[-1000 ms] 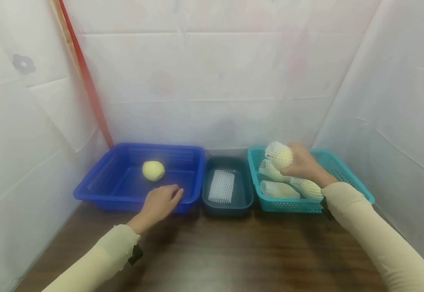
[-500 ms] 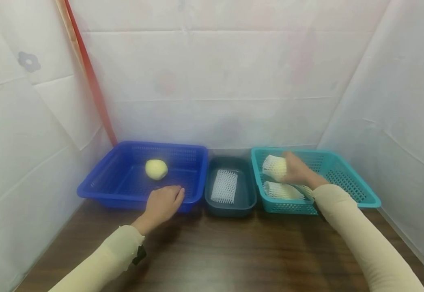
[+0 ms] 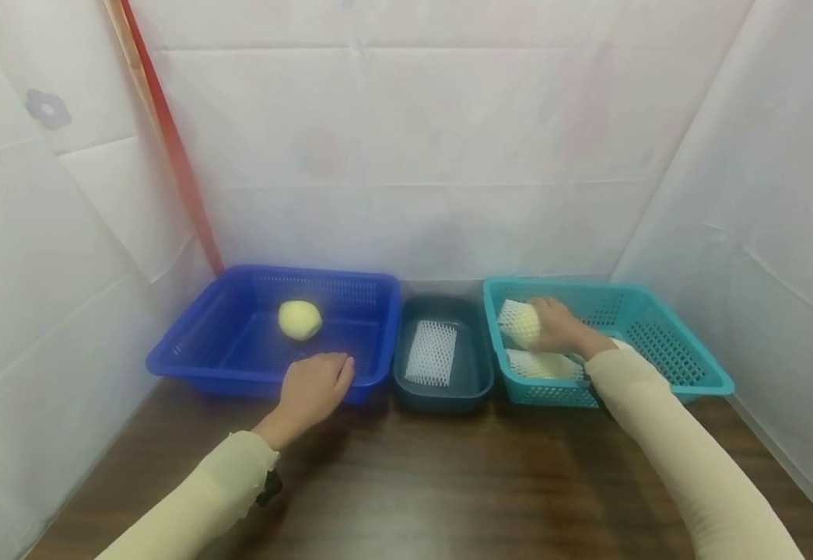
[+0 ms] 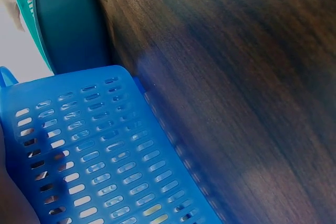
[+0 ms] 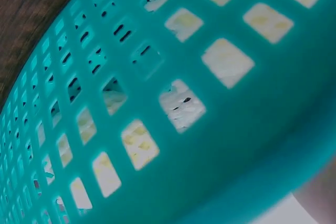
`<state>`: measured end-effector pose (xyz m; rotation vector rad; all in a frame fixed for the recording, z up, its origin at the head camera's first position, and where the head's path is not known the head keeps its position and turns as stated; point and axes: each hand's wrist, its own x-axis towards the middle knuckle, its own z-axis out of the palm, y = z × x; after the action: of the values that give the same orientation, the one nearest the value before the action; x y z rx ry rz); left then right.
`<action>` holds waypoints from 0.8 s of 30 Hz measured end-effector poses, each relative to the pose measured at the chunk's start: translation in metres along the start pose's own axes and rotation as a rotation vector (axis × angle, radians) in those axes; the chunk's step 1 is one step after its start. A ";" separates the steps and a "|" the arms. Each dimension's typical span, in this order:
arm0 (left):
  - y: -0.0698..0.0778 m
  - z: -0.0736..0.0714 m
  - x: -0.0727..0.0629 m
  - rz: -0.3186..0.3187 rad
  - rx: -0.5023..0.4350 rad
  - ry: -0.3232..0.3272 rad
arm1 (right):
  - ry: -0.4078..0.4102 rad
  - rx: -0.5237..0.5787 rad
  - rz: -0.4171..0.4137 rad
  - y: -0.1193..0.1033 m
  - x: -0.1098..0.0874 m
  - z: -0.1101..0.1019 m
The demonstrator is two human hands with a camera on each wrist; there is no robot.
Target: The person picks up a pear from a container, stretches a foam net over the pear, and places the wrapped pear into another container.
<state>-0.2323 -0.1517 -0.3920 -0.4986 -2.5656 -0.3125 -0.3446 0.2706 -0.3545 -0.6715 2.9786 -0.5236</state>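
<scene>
In the head view my right hand is down inside the teal basket. It holds a pale yellow fruit in a white foam net sleeve near the basket's left side. Just in front of it lies another sleeved fruit; the forearm hides part of the basket. My left hand rests on the front rim of the blue basket, its fingertips hidden behind the rim. Inside that basket lies one bare pale yellow fruit. The right wrist view shows sleeved fruit through the teal wall.
Between the baskets stands a dark teal tray with a flat white foam net sleeve in it. All three containers sit on a dark wooden table. White sheeting hangs behind and on both sides.
My right hand has lowered the sleeved fruit from above the teal basket down into its left part. The left hand has stayed on the blue rim.
</scene>
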 end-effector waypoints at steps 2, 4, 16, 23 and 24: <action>0.000 0.000 0.001 0.002 -0.001 0.006 | -0.024 0.002 0.007 0.000 0.000 -0.001; 0.000 0.000 0.001 0.003 -0.003 0.006 | -0.047 0.006 0.012 0.000 -0.002 -0.004; 0.000 -0.004 0.001 -0.007 -0.003 -0.017 | -0.047 0.117 -0.021 -0.035 -0.031 -0.034; 0.000 -0.003 0.001 -0.018 -0.009 -0.032 | 0.011 0.156 -0.059 -0.046 -0.051 -0.030; 0.000 -0.003 0.001 -0.020 -0.012 -0.033 | 0.017 0.161 -0.067 -0.049 -0.055 -0.027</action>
<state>-0.2314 -0.1520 -0.3889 -0.4868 -2.6038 -0.3297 -0.2781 0.2610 -0.3146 -0.7577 2.8970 -0.7669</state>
